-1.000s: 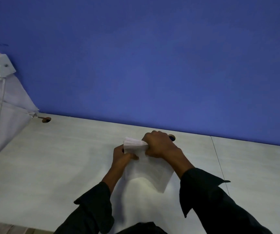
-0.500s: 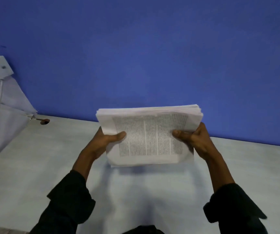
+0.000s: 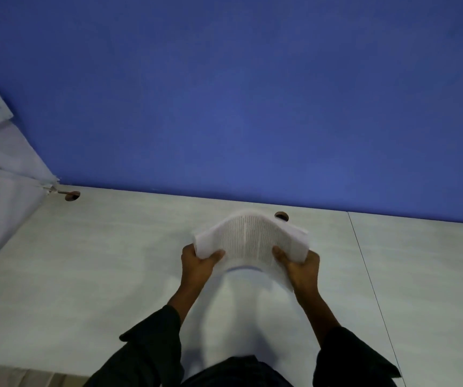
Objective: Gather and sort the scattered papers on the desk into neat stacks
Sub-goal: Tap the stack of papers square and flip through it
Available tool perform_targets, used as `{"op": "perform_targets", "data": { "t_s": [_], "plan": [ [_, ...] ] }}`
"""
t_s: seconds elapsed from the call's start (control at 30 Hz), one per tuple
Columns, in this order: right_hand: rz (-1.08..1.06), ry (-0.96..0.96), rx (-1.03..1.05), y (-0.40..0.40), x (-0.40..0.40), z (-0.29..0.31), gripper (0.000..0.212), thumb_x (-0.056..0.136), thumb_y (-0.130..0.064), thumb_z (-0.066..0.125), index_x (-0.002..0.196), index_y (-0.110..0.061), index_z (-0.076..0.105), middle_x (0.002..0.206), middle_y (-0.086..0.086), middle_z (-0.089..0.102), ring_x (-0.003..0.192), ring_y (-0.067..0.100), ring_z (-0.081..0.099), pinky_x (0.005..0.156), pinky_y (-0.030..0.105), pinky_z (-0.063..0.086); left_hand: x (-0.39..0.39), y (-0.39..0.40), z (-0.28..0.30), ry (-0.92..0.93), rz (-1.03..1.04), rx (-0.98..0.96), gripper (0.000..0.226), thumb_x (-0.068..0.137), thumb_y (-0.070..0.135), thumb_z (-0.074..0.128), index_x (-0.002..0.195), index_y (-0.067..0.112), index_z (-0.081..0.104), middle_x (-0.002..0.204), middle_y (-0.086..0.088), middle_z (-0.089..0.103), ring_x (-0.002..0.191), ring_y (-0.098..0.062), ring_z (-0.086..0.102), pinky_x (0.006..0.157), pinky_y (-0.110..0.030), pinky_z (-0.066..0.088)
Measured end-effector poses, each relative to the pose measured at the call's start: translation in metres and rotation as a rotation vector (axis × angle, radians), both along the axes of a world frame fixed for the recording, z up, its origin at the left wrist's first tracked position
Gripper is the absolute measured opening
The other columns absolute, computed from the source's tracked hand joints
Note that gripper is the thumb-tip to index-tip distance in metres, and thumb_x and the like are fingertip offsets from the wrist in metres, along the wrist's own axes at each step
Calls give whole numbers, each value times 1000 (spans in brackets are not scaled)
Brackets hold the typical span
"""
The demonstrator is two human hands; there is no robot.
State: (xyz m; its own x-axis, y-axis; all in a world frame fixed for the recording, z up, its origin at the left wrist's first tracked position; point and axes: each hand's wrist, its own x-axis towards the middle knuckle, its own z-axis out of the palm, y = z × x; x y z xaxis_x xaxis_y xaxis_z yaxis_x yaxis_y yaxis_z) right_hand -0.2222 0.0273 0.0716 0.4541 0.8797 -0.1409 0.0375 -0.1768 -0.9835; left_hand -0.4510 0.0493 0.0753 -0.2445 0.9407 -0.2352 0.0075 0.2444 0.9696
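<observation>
Head view, pale grey laminate desk (image 3: 85,261) filling lower frame, matte blue wall (image 3: 252,93) above, left hand (image 3: 196,263) and right hand (image 3: 300,268) gripping bowed white printed paper stack (image 3: 252,237) at centre.

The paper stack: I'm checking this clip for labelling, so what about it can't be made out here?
Head view only:
- Printed text on the paper stack: too small and blurred.
- Sheet count: edges blur together.
- Underside: hidden by its arch.
- Fingers of the left hand and right hand: behind the stack.

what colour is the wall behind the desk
Blue, a plain deep shade without pattern; the wall fills the upper half of the head view.
</observation>
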Motion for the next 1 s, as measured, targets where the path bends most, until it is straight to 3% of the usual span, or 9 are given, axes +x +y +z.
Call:
{"op": "perform_targets", "data": {
  "t_s": [0.07, 0.2, 0.3, 0.4, 0.53, 0.67, 0.77, 0.87, 1.0],
  "plan": [
    [31, -34, -76, -14, 7, -22, 42, 69, -15, 95, 107, -12, 76, 101, 6, 78, 97, 29, 75, 85, 52, 63, -7, -8, -16, 13, -70, -120, 40, 68, -11, 82, 100, 10, 71, 88, -2, 73, 81, -22, 69, 53, -16, 53],
    [14, -3, -127, -22, 21, -37, 34, 68, -9, 95, 97, -17, 78, 96, 6, 80, 93, 28, 76, 85, 57, 62, -10, -12, -25, 40, -87, -197, 34, 68, -21, 69, 83, 10, 72, 65, 3, 68, 65, -20, 60, 43, -18, 44],
    [4, -1, -131, -17, 23, -32, 29, 71, -9, 93, 94, -19, 77, 93, 4, 79, 93, 29, 75, 85, 55, 62, -11, -4, -23, 18, -22, -225, 32, 52, -3, 71, 83, 3, 72, 81, -12, 71, 77, -29, 66, 60, -28, 51],
    [15, 11, -77, -11, 23, -19, 29, 73, -8, 91, 95, -19, 75, 92, 0, 77, 89, 24, 75, 81, 45, 63, -15, 6, -16, 4, -9, -170, 33, 42, 3, 63, 74, 5, 70, 79, -13, 69, 75, -28, 66, 65, -33, 51],
    [95, 20, -42, -8, 32, -16, 30, 72, -8, 91, 94, -21, 76, 92, 0, 79, 85, 18, 76, 74, 34, 64, -21, 11, -2, 36, -42, -103, 27, 51, -7, 67, 70, 12, 68, 72, -7, 66, 68, -20, 61, 61, -28, 48],
    [177, -67, -69, -10, 35, -19, 38, 70, -13, 93, 104, -13, 77, 96, 2, 80, 89, 20, 76, 74, 33, 64, -29, 10, -12, 34, -50, -77, 45, 62, -23, 69, 88, 13, 74, 84, -3, 74, 82, -24, 68, 58, -21, 54],
    [201, -110, -34, -1, 36, -12, 34, 72, -17, 92, 102, -16, 78, 98, -3, 79, 90, 17, 75, 74, 29, 63, -32, 15, -9, 28, -73, -33, 44, 66, -1, 88, 104, 15, 70, 96, -1, 73, 86, -17, 69, 66, -20, 56],
    [89, -136, 9, 5, 23, -8, 24, 77, -25, 89, 97, -17, 79, 99, -5, 78, 91, 12, 72, 79, 29, 59, -16, 14, -2, 28, 68, -27, 47, 73, 33, 88, 109, 15, 63, 97, 0, 66, 84, -15, 64, 64, -21, 50],
    [-170, -243, 22, 6, -9, -9, 24, 84, -37, 83, 97, -18, 75, 98, -6, 75, 91, 13, 67, 83, 21, 52, 8, 11, -4, 72, 316, 24, 53, 74, 36, 87, 113, 14, 57, 102, -2, 63, 86, -18, 63, 61, -16, 47]
  ]
}}
